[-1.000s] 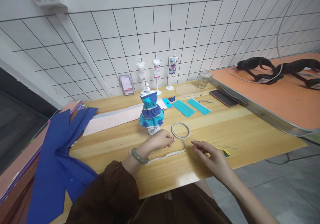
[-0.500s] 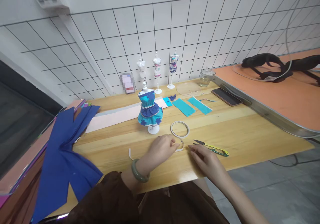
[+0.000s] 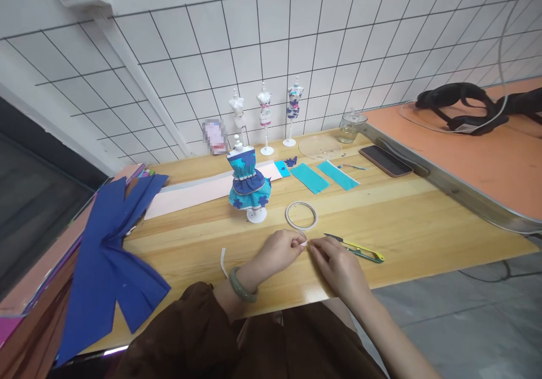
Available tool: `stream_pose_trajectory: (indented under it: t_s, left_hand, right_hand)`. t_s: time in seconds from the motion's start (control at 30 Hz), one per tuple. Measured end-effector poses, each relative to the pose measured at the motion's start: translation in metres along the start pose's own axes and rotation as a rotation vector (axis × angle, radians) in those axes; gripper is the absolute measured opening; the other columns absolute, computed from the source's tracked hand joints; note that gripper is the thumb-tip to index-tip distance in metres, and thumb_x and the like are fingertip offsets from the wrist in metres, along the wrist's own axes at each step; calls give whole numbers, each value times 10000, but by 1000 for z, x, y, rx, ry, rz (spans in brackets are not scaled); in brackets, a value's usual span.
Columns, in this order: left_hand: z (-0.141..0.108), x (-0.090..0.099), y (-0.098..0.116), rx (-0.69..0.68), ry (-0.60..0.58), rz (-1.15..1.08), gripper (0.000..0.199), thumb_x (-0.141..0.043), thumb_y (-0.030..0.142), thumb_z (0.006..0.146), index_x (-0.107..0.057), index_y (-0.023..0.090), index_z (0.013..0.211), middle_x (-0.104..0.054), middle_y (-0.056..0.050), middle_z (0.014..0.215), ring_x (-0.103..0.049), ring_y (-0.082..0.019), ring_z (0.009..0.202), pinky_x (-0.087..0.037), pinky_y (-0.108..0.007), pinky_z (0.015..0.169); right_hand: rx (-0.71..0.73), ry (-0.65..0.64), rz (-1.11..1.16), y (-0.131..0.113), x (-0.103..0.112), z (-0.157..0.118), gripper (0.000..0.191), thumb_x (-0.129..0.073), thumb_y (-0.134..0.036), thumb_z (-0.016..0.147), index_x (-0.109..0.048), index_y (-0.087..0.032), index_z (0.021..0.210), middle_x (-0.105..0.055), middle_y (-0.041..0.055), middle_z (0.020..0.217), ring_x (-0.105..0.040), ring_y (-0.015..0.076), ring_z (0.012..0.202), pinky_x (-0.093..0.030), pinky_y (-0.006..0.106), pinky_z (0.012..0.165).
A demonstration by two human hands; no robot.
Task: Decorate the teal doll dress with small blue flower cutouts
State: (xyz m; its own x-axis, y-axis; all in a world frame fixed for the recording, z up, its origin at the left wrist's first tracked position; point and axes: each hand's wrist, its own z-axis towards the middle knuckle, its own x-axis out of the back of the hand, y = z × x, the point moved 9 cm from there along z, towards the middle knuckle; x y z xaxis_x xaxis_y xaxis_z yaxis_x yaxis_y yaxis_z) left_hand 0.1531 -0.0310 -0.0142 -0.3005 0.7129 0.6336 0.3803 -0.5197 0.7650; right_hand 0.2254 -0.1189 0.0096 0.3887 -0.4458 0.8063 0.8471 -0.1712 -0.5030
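My left hand (image 3: pixel 279 252), with a green bangle at its wrist, pinches a short white strip of tape (image 3: pixel 304 244). The fingertips of my right hand (image 3: pixel 339 263) are closed at the strip's other end, close to the left fingertips. Just beyond the hands lies a thin roll of white tape (image 3: pixel 301 228), flat on the table. Thread snips (image 3: pixel 366 253) with yellow and green handles rest beside my right hand, their blades partly behind it. Another white strip (image 3: pixel 223 260) lies left of my left wrist. A small dress form wears a blue ruffled dress (image 3: pixel 249 187) behind the roll.
Blue fabric (image 3: pixel 97 260) covers the table's left side. Turquoise pieces (image 3: pixel 310 178), a pale pink strip (image 3: pixel 186 197), a phone (image 3: pixel 385 160) and a glass jar (image 3: pixel 351 127) lie farther back. Small dress forms (image 3: pixel 265 113) stand along the wall. An orange surface (image 3: pixel 486 158) adjoins at right.
My right hand has moved left to meet my left fingertips. The curved strip seen between the hands now shows only as a short white piece. The view has shifted slightly.
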Motion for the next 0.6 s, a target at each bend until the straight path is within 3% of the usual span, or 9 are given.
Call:
stream_pose_trajectory:
  t_s: [0.3, 0.6]
  left_hand:
    - [-2, -1, -4, 72, -24, -100, 298, -457, 325, 803, -676, 163, 925, -630, -13, 731, -503, -121, 639, -377, -217, 601]
    - [-7, 4, 2, 46, -51, -20, 286, -454, 279, 793, -665, 171, 953, -594, 10, 697, -490, -111, 631, -357, -206, 579]
  right_hand:
    - [32, 22, -54, -8, 0, 3, 253, -393, -259, 897, -632, -184, 862, -657, 69, 826, -627, 179, 707, -440, 264, 599]
    - [-13, -2, 63, 0, 1, 4, 218, -412, -295, 887, -594, -201, 813, -635, 48, 772, -619, 176, 696, -438, 273, 608]
